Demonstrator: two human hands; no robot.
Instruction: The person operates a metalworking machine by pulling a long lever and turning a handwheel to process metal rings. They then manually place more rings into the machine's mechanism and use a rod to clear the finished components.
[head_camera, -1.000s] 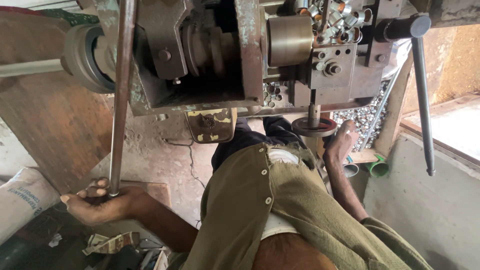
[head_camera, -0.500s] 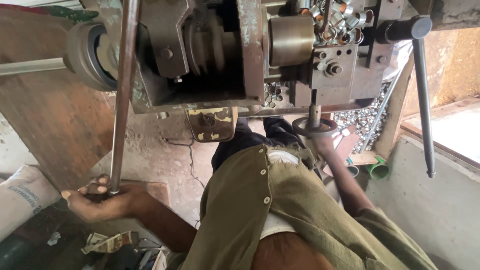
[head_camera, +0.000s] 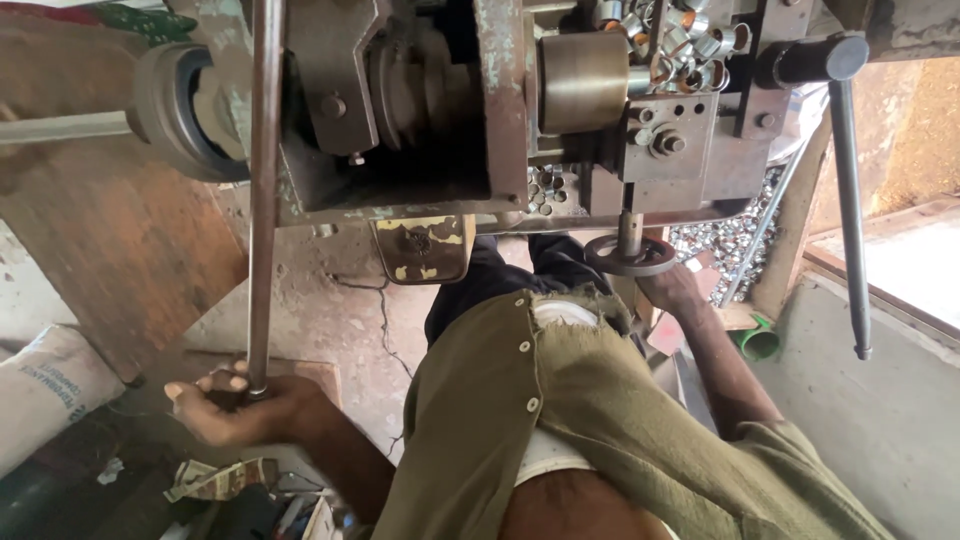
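Observation:
My left hand (head_camera: 240, 408) is closed around the lower end of a long steel lever rod (head_camera: 262, 200) that runs up in front of a worn metal machine (head_camera: 430, 110). My right hand (head_camera: 675, 292) reaches under the machine and grips the rim of a small round handwheel (head_camera: 628, 256) on a vertical shaft; its fingers are partly hidden. A brass-coloured cylinder (head_camera: 583, 82) sits on the machine above the wheel. My olive shirt (head_camera: 560, 430) fills the lower middle.
A second thin lever (head_camera: 848, 200) hangs at the right beside a concrete ledge (head_camera: 880, 400). A heap of small metal rings (head_camera: 725, 240) lies behind the handwheel. A white sack (head_camera: 50, 390) and scraps lie at lower left on the cracked floor (head_camera: 350, 310).
My left hand and the bottom of the lever rod have shifted a little to the right. My right hand stays at the handwheel, slightly lower.

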